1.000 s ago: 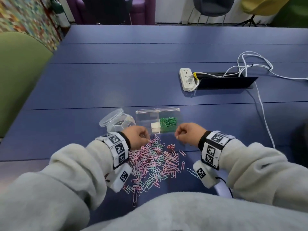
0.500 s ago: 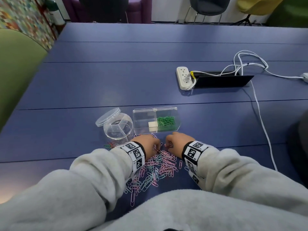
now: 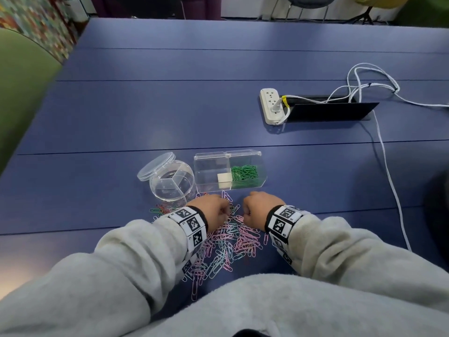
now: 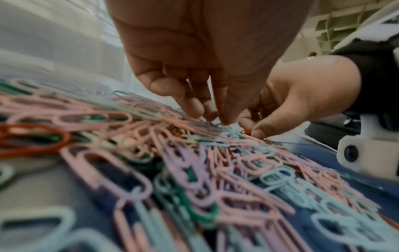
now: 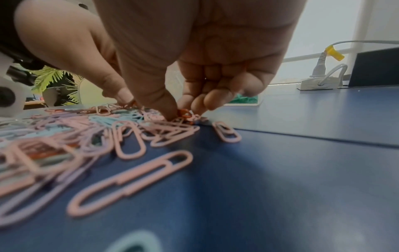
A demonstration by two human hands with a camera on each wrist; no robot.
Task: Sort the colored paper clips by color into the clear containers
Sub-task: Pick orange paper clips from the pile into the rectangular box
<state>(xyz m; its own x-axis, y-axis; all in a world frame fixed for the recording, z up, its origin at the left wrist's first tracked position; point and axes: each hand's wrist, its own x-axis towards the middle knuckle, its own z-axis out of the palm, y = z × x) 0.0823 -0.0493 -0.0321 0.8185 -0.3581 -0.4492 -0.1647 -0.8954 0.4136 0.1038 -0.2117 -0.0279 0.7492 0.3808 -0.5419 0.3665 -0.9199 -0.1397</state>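
My left hand [image 3: 213, 212] and right hand [image 3: 258, 211] side by side over the paper clip pile [image 3: 226, 242] on the blue table [image 3: 170, 113], right thumb and fingers pinching an orange clip [image 5: 183, 113], left fingertips [image 4: 195, 109] bunched on the pile, whether gripping I cannot tell, green clips [image 3: 244, 175] in the rectangular box [image 3: 209, 171], round container [image 3: 172, 184] beside it.
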